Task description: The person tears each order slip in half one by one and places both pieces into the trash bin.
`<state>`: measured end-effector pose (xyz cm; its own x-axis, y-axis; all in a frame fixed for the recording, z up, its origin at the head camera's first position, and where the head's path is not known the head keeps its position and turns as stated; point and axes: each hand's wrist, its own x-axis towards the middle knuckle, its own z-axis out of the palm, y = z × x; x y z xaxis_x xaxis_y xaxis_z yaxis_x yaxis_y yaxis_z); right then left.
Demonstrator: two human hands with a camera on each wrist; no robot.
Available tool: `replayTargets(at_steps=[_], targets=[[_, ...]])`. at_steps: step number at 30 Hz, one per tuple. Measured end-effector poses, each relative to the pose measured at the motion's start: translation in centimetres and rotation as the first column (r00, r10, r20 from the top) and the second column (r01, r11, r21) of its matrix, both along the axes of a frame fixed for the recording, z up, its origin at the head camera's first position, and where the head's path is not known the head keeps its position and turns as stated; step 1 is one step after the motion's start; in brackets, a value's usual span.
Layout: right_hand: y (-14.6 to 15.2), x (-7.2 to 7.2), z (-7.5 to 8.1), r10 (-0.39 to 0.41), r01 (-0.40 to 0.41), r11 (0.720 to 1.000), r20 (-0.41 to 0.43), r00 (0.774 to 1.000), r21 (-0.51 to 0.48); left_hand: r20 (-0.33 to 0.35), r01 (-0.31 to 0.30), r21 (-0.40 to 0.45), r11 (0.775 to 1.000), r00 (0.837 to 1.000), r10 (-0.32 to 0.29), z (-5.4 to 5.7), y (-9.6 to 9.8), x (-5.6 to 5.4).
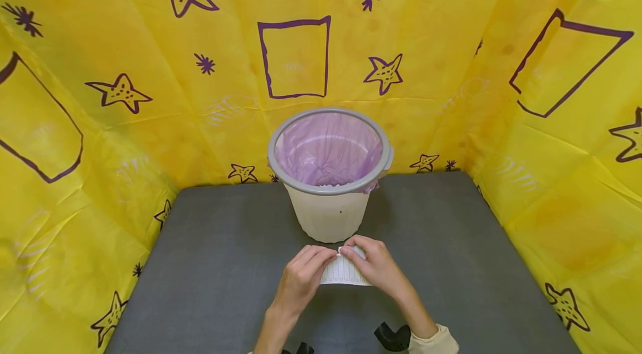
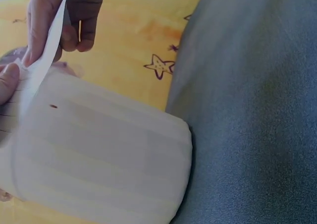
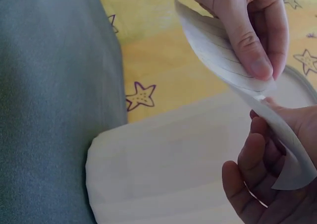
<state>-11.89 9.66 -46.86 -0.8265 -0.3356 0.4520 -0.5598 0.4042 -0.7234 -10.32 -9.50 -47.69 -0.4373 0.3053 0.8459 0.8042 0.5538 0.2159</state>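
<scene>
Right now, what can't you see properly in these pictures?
Head view: tiny marks on the paper, too small to read.
Head view: the bottom inside the bin, mostly hidden by its near side.
Left wrist view: most of the left hand, cut off by the left edge.

Table [image 1: 225,265]: flat top, dark grey, fine textile-like texture in both wrist views. Standing directly on it: cream waste bin [image 1: 328,212], upright, about mid-width, toward the far edge. Bin narrows to the base. Grey rim [image 1: 326,191] on top, purple bag [image 1: 326,148] lining the inside, a bit bunched out under the rim at right. Small dark mark on the near wall.
</scene>
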Motion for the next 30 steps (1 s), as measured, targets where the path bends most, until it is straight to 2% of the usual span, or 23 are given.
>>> replayTargets(at_steps=[6, 13, 24, 30], targets=[[0.01, 0.04, 0.15, -0.014, 0.014, 1.000, 0.012, 1.000, 0.006, -0.035, 0.020, -0.004, 1.000, 0.999, -0.020, 0.00, 0.02, -0.02], [0.03, 0.13, 0.36, -0.040, 0.039, 0.999, 0.054, 0.998, 0.010, -0.033, 0.043, -0.026, 0.999, 0.999, -0.043, -0.12, -0.15, -0.05], [0.15, 0.02, 0.32, -0.080, 0.079, 0.997, 0.120, 0.990, 0.015, -0.066, 0.071, -0.056, 0.996, 0.995, -0.074, -0.20, -0.09, -0.06], [0.29, -0.18, 0.06, -0.082, 0.080, 0.996, 0.109, 0.991, 0.025, -0.077, 0.093, -0.042, 0.995, 0.992, -0.096, -0.14, -0.08, -0.10]])
